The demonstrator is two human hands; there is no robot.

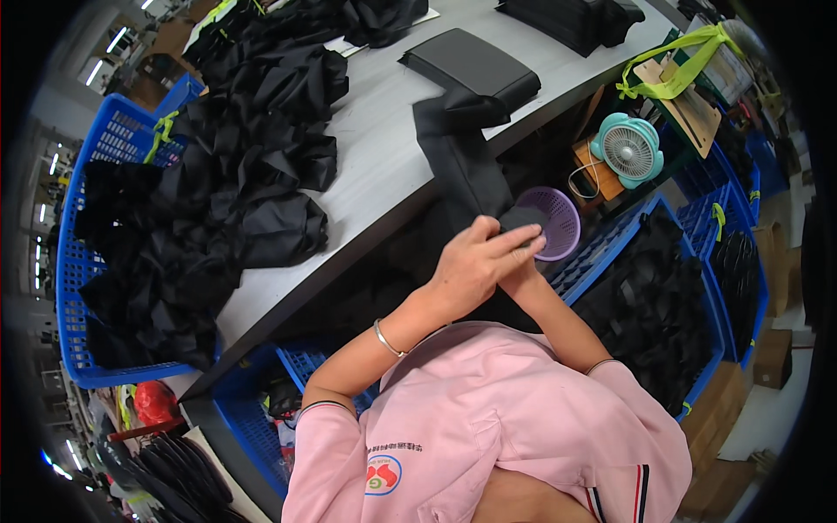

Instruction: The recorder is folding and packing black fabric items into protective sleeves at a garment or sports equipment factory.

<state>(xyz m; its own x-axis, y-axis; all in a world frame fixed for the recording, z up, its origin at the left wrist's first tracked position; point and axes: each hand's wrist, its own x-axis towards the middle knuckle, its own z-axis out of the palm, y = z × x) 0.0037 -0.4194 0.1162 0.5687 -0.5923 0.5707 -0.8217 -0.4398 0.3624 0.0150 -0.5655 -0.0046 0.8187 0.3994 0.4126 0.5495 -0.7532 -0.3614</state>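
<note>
A black strip [462, 166] runs lengthwise from the hands up to the counter [384, 148], its far end by a folded stack [475, 65]. The left hand [479, 266] pinches its near end, fingers curled over the right hand [521, 268], mostly hidden; its grip cannot be told. A purple basket [558, 222] sits just right of them.

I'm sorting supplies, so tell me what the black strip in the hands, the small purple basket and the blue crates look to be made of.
Black strip: probably woven synthetic fabric, matte; it drapes limply off the table edge. Purple basket: moulded plastic, with a fine perforated wall. Blue crates: rigid plastic, slightly glossy, lattice sides. Left hand covers the right hand on the strip.
</note>
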